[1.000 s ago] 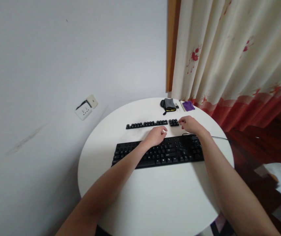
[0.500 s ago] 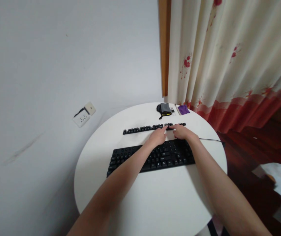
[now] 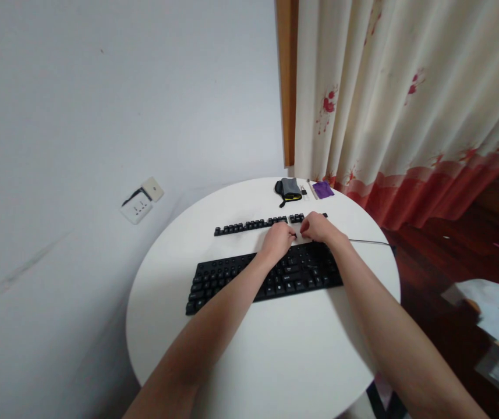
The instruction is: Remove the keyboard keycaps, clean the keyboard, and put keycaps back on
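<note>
A black keyboard (image 3: 218, 278) lies on the round white table (image 3: 249, 361), partly hidden under my forearms. Beyond it, loose black keycaps (image 3: 249, 226) stand in a long row. My left hand (image 3: 279, 238) is between the keyboard and the row, its thumb and finger closed on a small black keycap (image 3: 294, 235). Just to the right, my right hand (image 3: 318, 227) is curled with its fingertips pressed together, close to the left fingertips. Whatever its fingers may hold is too small to make out. This hand covers part of the row's right end.
At the far table edge lie a grey and black cloth pouch (image 3: 290, 189), a small black and clear item (image 3: 304, 192), a thin stick (image 3: 312, 189) and a purple cloth (image 3: 323, 190). A cable (image 3: 369, 241) runs off to the right. Wall and curtain (image 3: 363, 116) border the table's back.
Both hands have drawn back slightly from the keycap row toward the keyboard. The extended fingers have curled into pinches, and a keycap now shows in my left hand. The view has shifted slightly.
</note>
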`<state>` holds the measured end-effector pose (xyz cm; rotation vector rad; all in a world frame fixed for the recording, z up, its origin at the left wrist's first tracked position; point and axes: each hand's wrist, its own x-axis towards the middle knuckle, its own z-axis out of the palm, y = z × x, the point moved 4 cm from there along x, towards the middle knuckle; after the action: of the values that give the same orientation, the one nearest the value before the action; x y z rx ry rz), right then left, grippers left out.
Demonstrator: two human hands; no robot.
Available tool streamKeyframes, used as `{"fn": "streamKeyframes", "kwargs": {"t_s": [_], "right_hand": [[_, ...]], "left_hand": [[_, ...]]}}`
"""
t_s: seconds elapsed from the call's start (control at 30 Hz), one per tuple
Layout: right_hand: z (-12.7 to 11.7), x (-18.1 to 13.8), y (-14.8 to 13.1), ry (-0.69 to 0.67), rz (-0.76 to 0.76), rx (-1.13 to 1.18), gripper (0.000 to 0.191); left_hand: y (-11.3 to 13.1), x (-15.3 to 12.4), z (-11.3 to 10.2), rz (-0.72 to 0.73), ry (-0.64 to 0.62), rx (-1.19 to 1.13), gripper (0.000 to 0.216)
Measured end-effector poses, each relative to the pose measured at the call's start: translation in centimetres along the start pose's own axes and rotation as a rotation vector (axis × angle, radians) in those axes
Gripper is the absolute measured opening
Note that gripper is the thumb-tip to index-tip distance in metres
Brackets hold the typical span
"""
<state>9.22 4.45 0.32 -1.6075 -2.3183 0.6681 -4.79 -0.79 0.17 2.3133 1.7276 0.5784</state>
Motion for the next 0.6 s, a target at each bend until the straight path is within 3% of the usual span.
{"fn": "streamKeyframes", "kwargs": {"t_s": [0.33, 0.6], "right_hand": [[0.3, -0.2, -0.3, 0.026, -0.024, 0.007, 0.022], [-1.0, -0.4, -0.4, 0.148, -0.044, 0.114, 0.018]], "left_hand": [[-0.3, 0.2, 0.7, 0.011, 0.036, -0.148, 0.021], [0.8, -0.3, -2.6, 0.019, 0.072, -0.211, 0.014]]}}
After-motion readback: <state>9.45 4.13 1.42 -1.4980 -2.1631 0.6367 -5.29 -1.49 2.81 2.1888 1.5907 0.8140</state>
